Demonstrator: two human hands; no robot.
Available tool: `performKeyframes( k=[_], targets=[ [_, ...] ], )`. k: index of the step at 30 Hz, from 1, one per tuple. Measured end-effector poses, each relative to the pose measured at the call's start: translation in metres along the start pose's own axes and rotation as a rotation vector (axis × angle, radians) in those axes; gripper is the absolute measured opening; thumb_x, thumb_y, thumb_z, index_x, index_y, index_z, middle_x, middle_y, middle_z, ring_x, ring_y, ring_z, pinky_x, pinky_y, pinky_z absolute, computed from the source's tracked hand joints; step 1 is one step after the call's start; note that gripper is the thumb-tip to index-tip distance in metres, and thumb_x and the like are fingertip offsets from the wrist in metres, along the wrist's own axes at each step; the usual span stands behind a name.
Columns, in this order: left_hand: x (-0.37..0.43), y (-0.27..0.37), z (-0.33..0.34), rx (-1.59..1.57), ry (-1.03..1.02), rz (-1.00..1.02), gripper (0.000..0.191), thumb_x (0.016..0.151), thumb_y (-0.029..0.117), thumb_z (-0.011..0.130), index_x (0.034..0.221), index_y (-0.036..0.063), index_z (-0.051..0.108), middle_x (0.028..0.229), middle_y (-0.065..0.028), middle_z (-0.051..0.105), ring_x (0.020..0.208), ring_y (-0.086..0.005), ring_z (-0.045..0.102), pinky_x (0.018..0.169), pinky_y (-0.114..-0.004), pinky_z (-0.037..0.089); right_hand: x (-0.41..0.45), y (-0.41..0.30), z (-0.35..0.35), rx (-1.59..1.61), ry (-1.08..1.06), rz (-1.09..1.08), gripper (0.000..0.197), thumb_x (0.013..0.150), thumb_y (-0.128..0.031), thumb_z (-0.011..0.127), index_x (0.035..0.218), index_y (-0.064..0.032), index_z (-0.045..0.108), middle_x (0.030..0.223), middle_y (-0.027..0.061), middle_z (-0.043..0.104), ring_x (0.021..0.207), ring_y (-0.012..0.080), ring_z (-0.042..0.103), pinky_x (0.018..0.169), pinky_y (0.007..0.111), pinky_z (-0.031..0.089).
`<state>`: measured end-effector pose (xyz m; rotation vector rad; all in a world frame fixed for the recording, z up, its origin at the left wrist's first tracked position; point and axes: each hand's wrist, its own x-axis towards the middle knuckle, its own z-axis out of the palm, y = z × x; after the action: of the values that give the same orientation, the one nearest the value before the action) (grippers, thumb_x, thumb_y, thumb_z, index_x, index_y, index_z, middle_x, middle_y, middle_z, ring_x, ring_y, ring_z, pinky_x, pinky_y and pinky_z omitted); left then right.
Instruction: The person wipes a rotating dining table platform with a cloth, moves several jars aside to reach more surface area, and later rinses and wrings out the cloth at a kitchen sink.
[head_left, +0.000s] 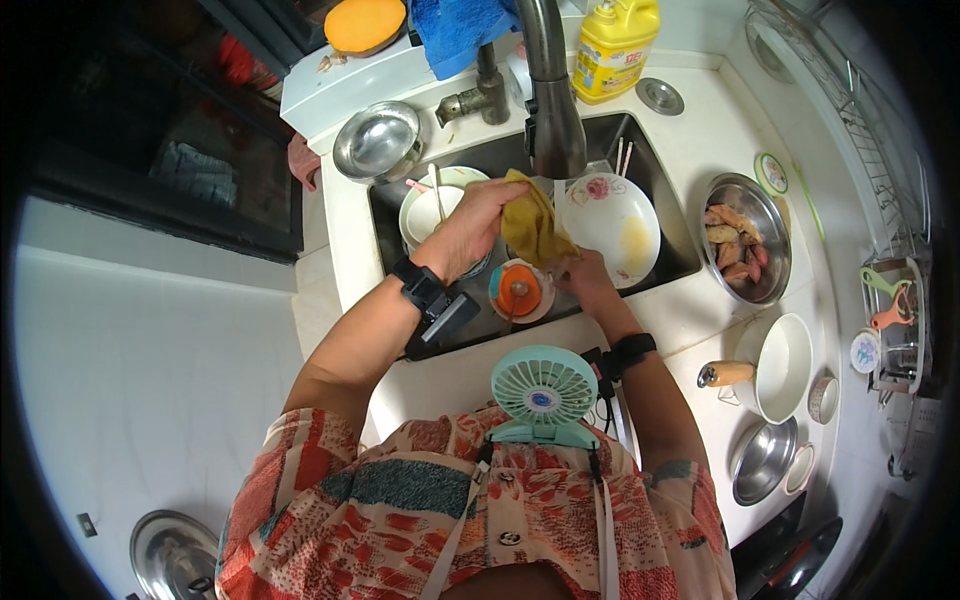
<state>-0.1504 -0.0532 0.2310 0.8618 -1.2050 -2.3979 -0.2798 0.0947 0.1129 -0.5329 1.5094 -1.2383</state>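
Note:
A yellow-brown dishcloth (531, 225) hangs above the sink, stretched between my two hands. My left hand (480, 221) pinches its upper left part. At the lower right end of the cloth, my right hand (586, 279) has its fingers closed on it, partly blurred. Water falls from the pull-down faucet (556, 127) beside the cloth. Right of the cloth, a white floral plate (611, 225) with a yellowish stain leans in the dark sink (679, 247). Below it sits a small bowl with an orange item (519, 289). Stacked bowls (427, 214) with a spoon stand at the left.
A steel bowl (377, 141) and a yellow detergent jug (616, 52) stand behind the sink. To the right are a steel basin of sweet potatoes (739, 244), a white pot (784, 367) and a steel bowl (763, 461). A mint fan (545, 386) hangs at my chest.

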Motion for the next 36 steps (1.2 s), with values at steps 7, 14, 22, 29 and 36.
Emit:
performKeyframes(
  k=[7, 14, 22, 29, 36],
  targets=[
    [-0.006, -0.070, -0.007, -0.266, 0.025, -0.330, 0.049, 0.090, 0.046, 0.043, 0.126, 0.0131, 0.039, 0.129, -0.0104, 0.041, 0.121, -0.0315, 0.034, 0.091, -0.067, 0.024, -0.009, -0.024, 0.039, -0.475, 0.086, -0.755, 0.018, 0.076, -0.019, 0.060, 0.074, -0.0012, 0.059, 0.065, 0.0161, 0.058, 0.059, 0.0299, 0.057, 0.052, 0.037, 0.044],
    [-0.022, -0.069, 0.004, -0.359, 0.091, -0.252, 0.024, 0.089, 0.026, 0.050, 0.095, 0.0028, 0.053, 0.091, -0.0102, 0.057, 0.083, -0.0224, 0.057, 0.079, -0.037, 0.046, -0.033, -0.036, 0.074, -0.645, 0.254, -0.750, 0.030, 0.080, -0.028, 0.052, 0.064, -0.0037, 0.056, 0.060, 0.0181, 0.054, 0.056, 0.0320, 0.057, 0.050, 0.043, 0.043],
    [-0.022, -0.070, 0.013, -0.439, 0.109, -0.184, 0.025, 0.093, 0.021, 0.043, 0.109, 0.0017, 0.048, 0.106, -0.0115, 0.056, 0.098, -0.0238, 0.055, 0.087, -0.039, 0.043, -0.004, -0.023, 0.024, -1.076, 0.433, -0.531, 0.018, 0.082, -0.021, 0.051, 0.087, -0.0048, 0.057, 0.077, 0.0125, 0.057, 0.066, 0.0302, 0.057, 0.055, 0.040, 0.047],
    [-0.008, -0.091, -0.016, -0.558, 0.094, -0.262, 0.024, 0.093, 0.020, 0.045, 0.110, 0.0029, 0.049, 0.109, -0.0092, 0.055, 0.098, -0.0206, 0.054, 0.090, -0.035, 0.042, -0.025, -0.020, 0.073, -0.975, 0.447, -0.800, 0.026, 0.076, -0.020, 0.058, 0.094, -0.0016, 0.055, 0.083, 0.0151, 0.055, 0.078, 0.0327, 0.055, 0.065, 0.039, 0.047],
    [-0.019, -0.080, -0.005, -0.339, 0.130, -0.237, 0.024, 0.093, 0.018, 0.043, 0.108, 0.0009, 0.049, 0.105, -0.0104, 0.054, 0.095, -0.0236, 0.054, 0.080, -0.040, 0.048, -0.010, -0.029, 0.034, -1.174, 0.312, -0.541, 0.023, 0.077, -0.018, 0.056, 0.093, -0.0011, 0.059, 0.084, 0.0148, 0.057, 0.077, 0.0307, 0.057, 0.066, 0.038, 0.048]
  ],
)
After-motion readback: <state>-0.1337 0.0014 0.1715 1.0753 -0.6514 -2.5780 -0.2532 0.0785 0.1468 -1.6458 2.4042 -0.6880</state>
